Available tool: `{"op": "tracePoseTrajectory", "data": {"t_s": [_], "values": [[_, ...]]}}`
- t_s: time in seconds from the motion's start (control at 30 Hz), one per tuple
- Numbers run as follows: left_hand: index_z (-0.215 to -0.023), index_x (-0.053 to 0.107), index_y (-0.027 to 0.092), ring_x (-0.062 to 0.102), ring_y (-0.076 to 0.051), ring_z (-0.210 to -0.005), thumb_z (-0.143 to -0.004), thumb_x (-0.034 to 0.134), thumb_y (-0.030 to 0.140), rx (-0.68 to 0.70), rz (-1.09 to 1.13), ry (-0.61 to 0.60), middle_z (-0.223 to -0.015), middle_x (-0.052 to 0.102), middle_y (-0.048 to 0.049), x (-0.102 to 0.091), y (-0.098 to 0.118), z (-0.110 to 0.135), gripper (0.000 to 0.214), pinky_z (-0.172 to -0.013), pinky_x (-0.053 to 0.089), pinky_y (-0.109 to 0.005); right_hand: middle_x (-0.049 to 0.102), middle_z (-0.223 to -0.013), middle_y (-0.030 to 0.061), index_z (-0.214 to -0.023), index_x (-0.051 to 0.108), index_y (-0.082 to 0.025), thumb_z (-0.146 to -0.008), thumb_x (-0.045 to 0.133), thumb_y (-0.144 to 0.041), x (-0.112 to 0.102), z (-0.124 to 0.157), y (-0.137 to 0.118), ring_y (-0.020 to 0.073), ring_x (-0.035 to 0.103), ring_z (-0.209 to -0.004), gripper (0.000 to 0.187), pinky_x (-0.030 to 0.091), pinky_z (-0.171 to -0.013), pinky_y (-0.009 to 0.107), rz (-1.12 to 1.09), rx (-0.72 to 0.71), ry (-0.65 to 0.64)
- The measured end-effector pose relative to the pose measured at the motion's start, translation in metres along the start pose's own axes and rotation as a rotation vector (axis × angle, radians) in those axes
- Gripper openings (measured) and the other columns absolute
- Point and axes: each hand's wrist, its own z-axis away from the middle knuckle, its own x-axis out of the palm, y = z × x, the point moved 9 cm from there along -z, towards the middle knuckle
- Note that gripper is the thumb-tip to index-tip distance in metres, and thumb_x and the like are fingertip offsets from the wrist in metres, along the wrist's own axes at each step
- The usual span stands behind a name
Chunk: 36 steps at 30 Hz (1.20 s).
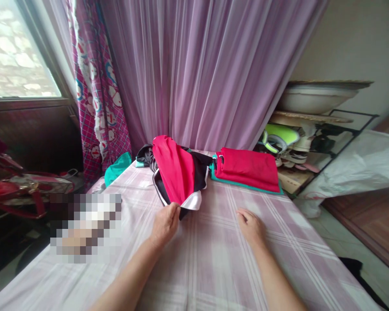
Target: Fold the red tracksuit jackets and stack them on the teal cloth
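Note:
My left hand (164, 223) pinches the near edge of a red, black and white garment (176, 170) that lies bunched in a heap at the middle of the bed (194, 268). My right hand (251, 225) rests on the pink checked sheet to the right of it, fingers curled loosely, holding nothing. A folded red garment (249, 168) sits on a folded teal one (243, 183) at the far right of the bed, beyond my right hand.
A purple curtain (207, 73) hangs behind the bed. A teal cloth (116, 167) lies at the far left edge. A shelf (311, 142) with shoes and a basin stands to the right. A red bag (22, 188) sits left under the window.

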Motion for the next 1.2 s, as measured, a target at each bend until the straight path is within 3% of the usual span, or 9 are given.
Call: {"op": "tracePoseTrajectory", "data": {"t_s": [0.27, 0.4, 0.6, 0.73, 0.83, 0.93, 1.03, 1.1, 1.2], "values": [[-0.085, 0.057, 0.029, 0.068, -0.022, -0.066, -0.098, 0.033, 0.045, 0.202, 0.295, -0.490, -0.070, 0.069, -0.0073, 0.061, 0.097, 0.065, 0.031, -0.059, 0.048, -0.035, 0.075, -0.111, 0.0115, -0.092, 0.077, -0.024, -0.087, 0.041, -0.044, 0.000, 0.000, -0.009, 0.0272, 0.067, -0.110, 0.041, 0.047, -0.100, 0.038, -0.076, 0.079, -0.143], [-0.088, 0.060, 0.033, 0.071, -0.025, -0.071, -0.092, 0.043, 0.058, 0.242, 0.431, -0.597, -0.075, 0.072, -0.0083, 0.070, 0.117, 0.074, 0.031, -0.060, 0.050, -0.037, 0.075, -0.105, 0.0124, -0.084, 0.074, -0.024, -0.090, 0.035, -0.058, 0.006, -0.001, -0.031, 0.0275, 0.067, -0.108, 0.052, 0.048, -0.098, 0.037, -0.233, 0.064, -0.255], [-0.084, 0.063, 0.024, 0.067, -0.018, -0.066, -0.100, 0.033, 0.048, 0.117, 0.345, -0.261, -0.073, 0.070, -0.0062, 0.025, 0.061, 0.028, 0.042, -0.064, 0.053, -0.031, 0.071, -0.074, 0.0055, -0.073, 0.067, -0.021, -0.075, 0.054, -0.060, 0.028, -0.001, -0.059, 0.0238, 0.066, -0.076, 0.041, 0.051, -0.072, 0.034, -0.342, 0.090, -0.456], [-0.115, 0.064, 0.021, 0.066, -0.022, -0.108, -0.096, 0.045, 0.030, 0.146, 0.008, 0.016, -0.114, 0.072, -0.0104, -0.019, 0.004, -0.018, 0.028, -0.096, 0.052, -0.037, 0.073, -0.076, 0.0041, -0.082, 0.067, -0.022, -0.069, 0.061, -0.061, 0.010, -0.016, -0.043, 0.0243, 0.067, -0.077, 0.042, 0.053, -0.072, 0.035, -0.657, 0.274, -0.319], [-0.138, 0.054, 0.017, 0.045, -0.034, -0.139, -0.084, 0.064, 0.028, 0.033, -0.302, 0.004, -0.150, 0.049, -0.0192, -0.035, -0.051, -0.054, 0.056, -0.114, 0.037, -0.051, 0.074, -0.079, 0.0041, -0.087, 0.068, -0.023, -0.066, 0.067, -0.063, -0.008, -0.022, -0.033, 0.0252, 0.069, -0.082, 0.045, 0.054, -0.079, 0.037, -0.845, 0.355, -0.239], [-0.130, 0.063, 0.021, 0.043, -0.037, -0.141, -0.078, 0.069, 0.028, -0.087, -0.475, -0.143, -0.150, 0.050, -0.0168, -0.043, -0.098, -0.079, 0.052, -0.116, 0.029, -0.056, 0.075, -0.083, 0.0040, -0.087, 0.069, -0.024, -0.071, 0.066, -0.059, -0.032, -0.037, -0.036, 0.0249, 0.069, -0.088, 0.039, 0.054, -0.084, 0.037, -0.812, 0.272, -0.173], [-0.101, 0.074, 0.025, 0.063, -0.029, -0.118, -0.085, 0.059, 0.027, -0.145, -0.470, -0.207, -0.116, 0.073, -0.0092, -0.065, -0.117, -0.103, 0.022, -0.110, 0.038, -0.045, 0.072, -0.077, 0.0025, -0.082, 0.068, -0.024, -0.074, 0.063, -0.049, -0.063, -0.074, -0.045, 0.0247, 0.067, -0.087, 0.027, 0.053, -0.083, 0.036, -0.591, 0.179, -0.115], [-0.103, 0.072, 0.021, 0.070, -0.027, -0.095, -0.090, 0.049, 0.033, -0.207, -0.480, -0.172, -0.096, 0.076, -0.0104, -0.093, -0.118, -0.122, 0.029, -0.090, 0.049, -0.038, 0.068, -0.069, 0.0016, -0.077, 0.067, -0.023, -0.074, 0.063, -0.042, -0.091, -0.111, -0.052, 0.0239, 0.066, -0.079, 0.020, 0.052, -0.081, 0.037, -0.409, 0.168, -0.053], [-0.118, 0.066, 0.020, 0.069, -0.026, -0.089, -0.094, 0.036, 0.040, -0.236, -0.480, -0.030, -0.097, 0.074, -0.0085, -0.148, -0.099, -0.151, 0.043, -0.076, 0.049, -0.031, 0.068, -0.073, 0.0021, -0.085, 0.067, -0.021, -0.080, 0.058, -0.039, -0.148, -0.165, -0.079, 0.0225, 0.065, -0.079, 0.021, 0.052, -0.078, 0.036, -0.331, 0.062, 0.143]]}}
